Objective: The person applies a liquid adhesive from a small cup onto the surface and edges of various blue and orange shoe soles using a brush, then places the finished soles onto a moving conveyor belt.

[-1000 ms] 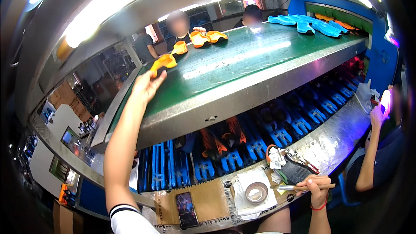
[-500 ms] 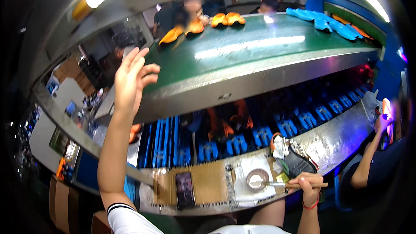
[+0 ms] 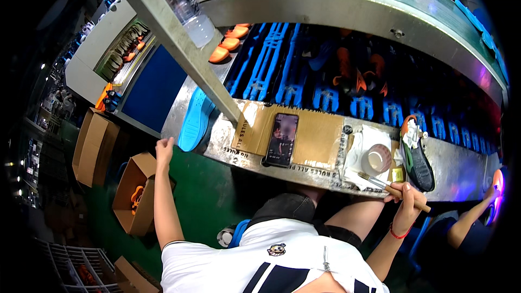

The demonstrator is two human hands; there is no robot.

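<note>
Head view: right hand [image 3: 408, 199], fingers closed around a wooden-handled brush [image 3: 392, 190], sits at the near edge of the metal desk [image 3: 467, 176]; brush tip lies just beside the small round cup [image 3: 376, 158] on white paper. Black phone [image 3: 281, 139] lies on cardboard, left of the cup. Dark shoe [image 3: 417, 157] right of the cup. Left hand [image 3: 164, 149], fingers open and empty, hangs well left of the cup, above an open cardboard box [image 3: 133, 192], near a blue insole [image 3: 194, 119].

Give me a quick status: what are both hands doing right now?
Right hand grips a brush beside the small cup. Left hand open, empty, reaching toward the blue insole. Nothing between them.
</note>
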